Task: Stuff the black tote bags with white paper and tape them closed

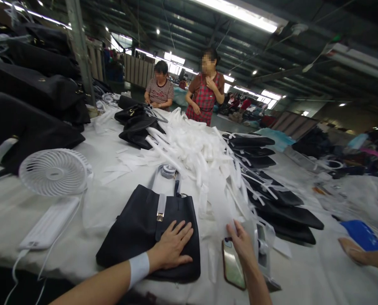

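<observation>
A black handbag [125,233] with a gold clasp [160,217] and a pale wrap on its strap lies flat in front of me. My left hand [174,245] rests on its lower right front, fingers spread; a white band [139,270] circles that wrist. To the right, my right hand [242,242] pinches the lower end of a white strip of thin wrapping material [219,201] between thumb and fingers. Just below this hand a phone [233,267] lies on the table, partly covered by my wrist. A grey dispenser-like object [263,250] stands beside it, half hidden.
White wrapping strips [195,140] heap up mid-table. Black bags are stacked at right [280,212] and left [33,84]. A white fan [53,173] with a cable stands left. Another person's hand [354,250] is at right; two people [204,93] are across the table.
</observation>
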Action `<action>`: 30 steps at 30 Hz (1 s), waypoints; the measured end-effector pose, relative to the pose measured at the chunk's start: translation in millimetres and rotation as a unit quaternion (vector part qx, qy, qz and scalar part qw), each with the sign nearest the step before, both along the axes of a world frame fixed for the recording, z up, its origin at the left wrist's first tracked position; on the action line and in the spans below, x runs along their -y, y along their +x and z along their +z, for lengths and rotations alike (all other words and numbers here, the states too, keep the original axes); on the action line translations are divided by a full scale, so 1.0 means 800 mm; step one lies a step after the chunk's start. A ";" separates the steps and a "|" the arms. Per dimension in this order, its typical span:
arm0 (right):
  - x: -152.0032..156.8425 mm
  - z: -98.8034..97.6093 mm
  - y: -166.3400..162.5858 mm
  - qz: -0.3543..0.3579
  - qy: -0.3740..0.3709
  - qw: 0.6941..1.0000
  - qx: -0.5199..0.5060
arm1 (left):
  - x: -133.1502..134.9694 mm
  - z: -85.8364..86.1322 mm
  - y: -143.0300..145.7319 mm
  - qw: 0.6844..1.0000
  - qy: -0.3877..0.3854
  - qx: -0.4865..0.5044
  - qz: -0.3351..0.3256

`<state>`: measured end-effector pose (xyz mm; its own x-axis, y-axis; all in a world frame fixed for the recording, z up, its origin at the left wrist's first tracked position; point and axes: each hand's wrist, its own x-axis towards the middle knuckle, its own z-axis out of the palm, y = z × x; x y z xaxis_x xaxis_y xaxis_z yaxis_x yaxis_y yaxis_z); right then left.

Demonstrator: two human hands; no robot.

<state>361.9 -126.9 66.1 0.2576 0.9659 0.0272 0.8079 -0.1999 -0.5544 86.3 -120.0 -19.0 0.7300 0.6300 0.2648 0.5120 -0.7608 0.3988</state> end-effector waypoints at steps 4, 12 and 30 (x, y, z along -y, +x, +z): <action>0.016 0.027 -0.026 0.011 0.010 0.999 -0.051 | 0.001 0.028 -0.009 1.000 0.001 0.025 0.008; -0.012 0.063 -0.099 0.341 -0.024 0.940 0.006 | 0.019 0.142 -0.145 0.982 0.121 0.054 0.135; -0.140 0.013 -0.365 0.381 0.150 0.912 -0.025 | 0.016 0.089 -0.326 0.619 -0.462 0.549 0.319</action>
